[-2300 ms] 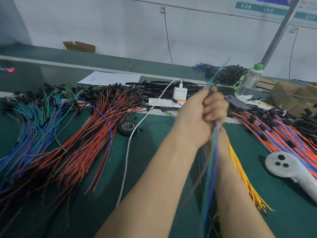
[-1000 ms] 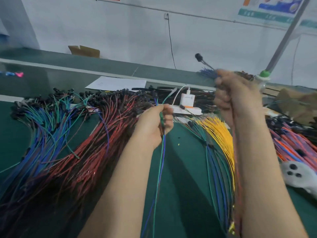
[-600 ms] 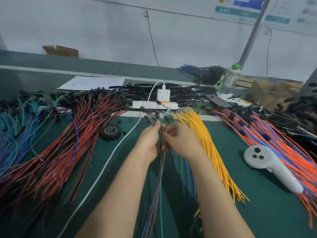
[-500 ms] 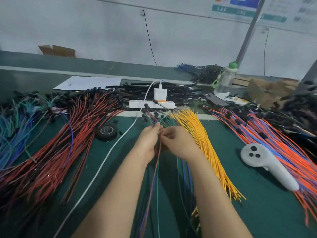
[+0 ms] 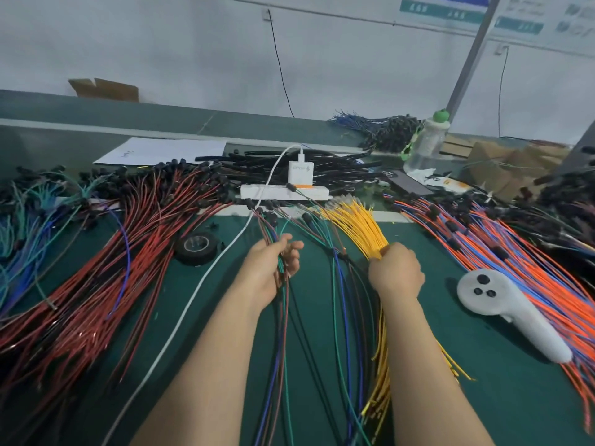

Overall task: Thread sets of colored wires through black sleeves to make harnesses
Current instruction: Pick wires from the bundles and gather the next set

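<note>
Wire-harness assembly workshop, likely factory line. Green-matted surface [image 5: 483, 397] heaped with cut wire: red bundles [image 5: 96, 284] at 9 o'clock, orange-blue bundles [image 5: 531, 268] at 3, yellow wires [image 5: 357, 223] at 12. Black sleeves [image 5: 338, 162] piled beyond power strip [image 5: 257, 192]. Tape roll [image 5: 195, 249] at 10. Wall charts [image 5: 444, 8] at 1, print too blurred to read.

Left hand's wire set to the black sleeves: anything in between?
Yes: the white power strip, charger plugged in, lies directly in front of the black sleeves, between them and the left hand gripping the wire set. Right hand grips the yellow wires, off to the side.
</note>
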Demonstrator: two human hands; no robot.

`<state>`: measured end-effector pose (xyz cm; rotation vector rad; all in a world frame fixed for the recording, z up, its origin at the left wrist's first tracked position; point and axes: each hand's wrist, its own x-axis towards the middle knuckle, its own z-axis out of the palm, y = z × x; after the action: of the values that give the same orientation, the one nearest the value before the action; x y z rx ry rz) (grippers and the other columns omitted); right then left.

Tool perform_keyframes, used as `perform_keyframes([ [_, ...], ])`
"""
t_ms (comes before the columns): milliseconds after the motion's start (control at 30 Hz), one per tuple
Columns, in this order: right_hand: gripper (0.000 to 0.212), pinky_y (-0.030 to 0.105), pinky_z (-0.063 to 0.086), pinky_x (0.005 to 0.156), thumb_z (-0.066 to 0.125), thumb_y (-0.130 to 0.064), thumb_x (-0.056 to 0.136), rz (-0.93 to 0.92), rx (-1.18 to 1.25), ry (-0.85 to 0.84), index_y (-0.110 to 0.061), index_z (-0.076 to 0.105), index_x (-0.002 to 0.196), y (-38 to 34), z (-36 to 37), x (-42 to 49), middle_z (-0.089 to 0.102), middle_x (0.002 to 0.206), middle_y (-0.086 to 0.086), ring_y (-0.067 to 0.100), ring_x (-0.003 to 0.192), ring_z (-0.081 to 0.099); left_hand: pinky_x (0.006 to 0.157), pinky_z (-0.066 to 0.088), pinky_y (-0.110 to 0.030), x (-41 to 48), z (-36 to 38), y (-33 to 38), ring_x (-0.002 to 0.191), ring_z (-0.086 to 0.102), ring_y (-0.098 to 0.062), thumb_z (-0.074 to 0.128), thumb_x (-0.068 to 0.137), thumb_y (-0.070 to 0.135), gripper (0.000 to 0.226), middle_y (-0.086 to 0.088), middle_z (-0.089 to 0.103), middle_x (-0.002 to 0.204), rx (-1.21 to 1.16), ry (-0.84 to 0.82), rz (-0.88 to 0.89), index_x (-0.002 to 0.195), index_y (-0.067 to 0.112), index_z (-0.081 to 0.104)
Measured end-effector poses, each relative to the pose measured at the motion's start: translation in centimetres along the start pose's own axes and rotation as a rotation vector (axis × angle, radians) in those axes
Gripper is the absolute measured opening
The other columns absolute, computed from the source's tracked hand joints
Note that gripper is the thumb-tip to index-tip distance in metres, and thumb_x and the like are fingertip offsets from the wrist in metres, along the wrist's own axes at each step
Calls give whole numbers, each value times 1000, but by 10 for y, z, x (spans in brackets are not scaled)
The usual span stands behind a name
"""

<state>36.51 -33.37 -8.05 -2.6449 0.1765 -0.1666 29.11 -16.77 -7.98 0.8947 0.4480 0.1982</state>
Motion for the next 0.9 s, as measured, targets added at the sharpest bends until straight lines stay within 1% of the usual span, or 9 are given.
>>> perform_keyframes([
  [133,21,39,39,91,54,-25,96,9,141,90,-11,64,107,3,-1,0,67,106,11,33,102,59,33,29,-13,0,-1,0,36,40,-4,44,101,16,10,-1,59,55,21,8,13,101,14,53],
  [233,20,42,45,90,53,-28,97,-9,262,176,-10,63,100,2,-7,-2,68,98,10,32,97,60,30,21,-13,1,-3,0,32,28,-2,43,100,14,9,0,55,51,-7,-16,13,100,11,51],
  [300,19,38,45,80,53,-26,97,-33,352,223,-9,62,98,0,-11,-3,67,96,9,31,94,60,29,19,-13,1,-3,0,30,25,-2,42,100,13,10,0,57,50,-19,-33,12,101,7,50],
  [400,15,29,35,67,52,-23,96,-84,425,274,-9,59,94,-7,-14,-3,64,91,6,26,87,56,29,19,-13,-1,-2,-1,30,25,-1,40,101,13,17,-1,63,56,1,-69,4,100,2,53],
  [533,17,32,41,70,46,-19,97,-100,317,205,-7,58,101,-9,-8,-6,64,100,11,31,98,55,30,21,-12,-4,1,-5,32,26,-1,38,102,14,22,-3,67,63,4,-114,-25,95,2,55],
  [667,18,29,32,64,44,-20,99,-103,438,258,-6,54,105,-14,-19,-13,63,93,9,26,82,53,36,33,-13,-6,4,-6,39,42,-4,39,102,16,22,-5,70,68,-20,-93,-1,92,5,56],
  [767,17,30,38,65,47,-22,97,-279,344,113,-8,57,100,-36,-23,-33,66,91,10,31,84,57,60,57,-23,-10,15,-9,64,67,-11,41,101,17,20,-7,73,83,-37,-101,24,101,5,57],
  [800,18,32,42,67,48,-23,96,-358,254,10,-9,58,98,-45,-21,-42,66,92,10,31,84,58,64,57,-24,-11,20,-11,68,68,-11,42,101,17,19,-5,73,81,-16,-89,24,101,7,58],
  [900,23,37,51,82,44,-22,97,-534,74,-247,-9,59,107,-64,-16,-65,65,105,13,33,98,61,56,49,-21,-17,32,-10,60,62,-11,42,101,19,23,-2,67,72,76,-3,27,90,12,60],
])
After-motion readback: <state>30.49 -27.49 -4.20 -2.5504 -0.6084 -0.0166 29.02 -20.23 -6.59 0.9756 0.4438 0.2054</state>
